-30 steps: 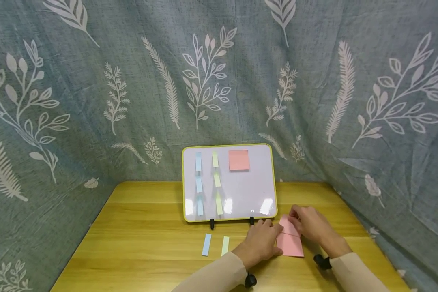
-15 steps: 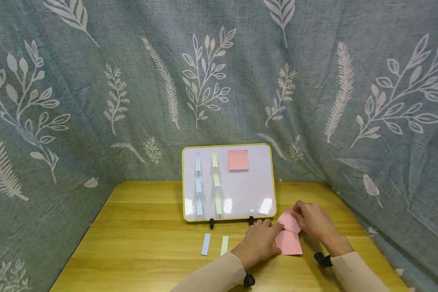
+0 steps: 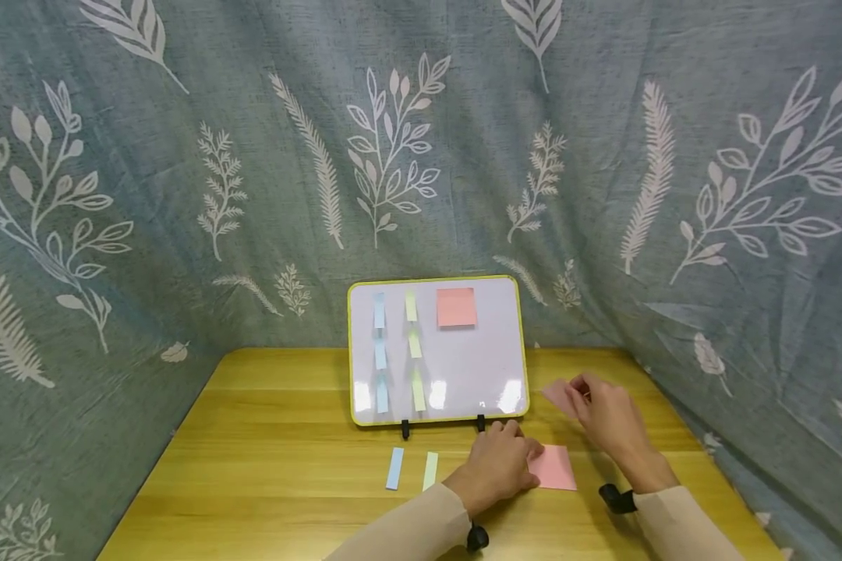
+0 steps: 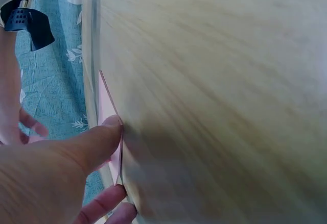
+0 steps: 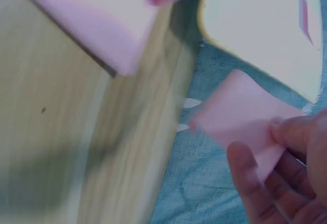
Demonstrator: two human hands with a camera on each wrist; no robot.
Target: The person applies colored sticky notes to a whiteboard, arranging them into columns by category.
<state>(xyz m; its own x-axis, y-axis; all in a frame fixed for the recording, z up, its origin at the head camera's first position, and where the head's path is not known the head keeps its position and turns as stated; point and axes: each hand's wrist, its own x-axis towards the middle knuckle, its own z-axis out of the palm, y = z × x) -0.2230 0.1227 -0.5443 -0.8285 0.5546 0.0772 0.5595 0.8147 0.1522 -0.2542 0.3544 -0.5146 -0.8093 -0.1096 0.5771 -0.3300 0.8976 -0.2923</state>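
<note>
My right hand (image 3: 609,414) pinches a single pink sticky note (image 5: 240,109) by one edge, raised above the table to the right of the whiteboard. The note bends slightly and hangs apart from the pad. On the table, my left hand (image 3: 500,460) grips the pink sticky note pad (image 3: 554,469) at its left side. Its thumb (image 4: 104,134) lies against the pad's edge in the left wrist view, with other fingertips at the pad's far corner. Part of the pad is hidden under this hand.
A yellow-rimmed whiteboard (image 3: 494,362) leans behind the hands, bearing a column of blue strips, one of pale green strips and a pink note (image 3: 456,307). A blue strip pad (image 3: 394,468) and a green strip pad (image 3: 430,471) lie before it, left of my left hand.
The right hand has peeled the top pink note off the pad and lifted it up and back. My left hand has stayed on the pad.
</note>
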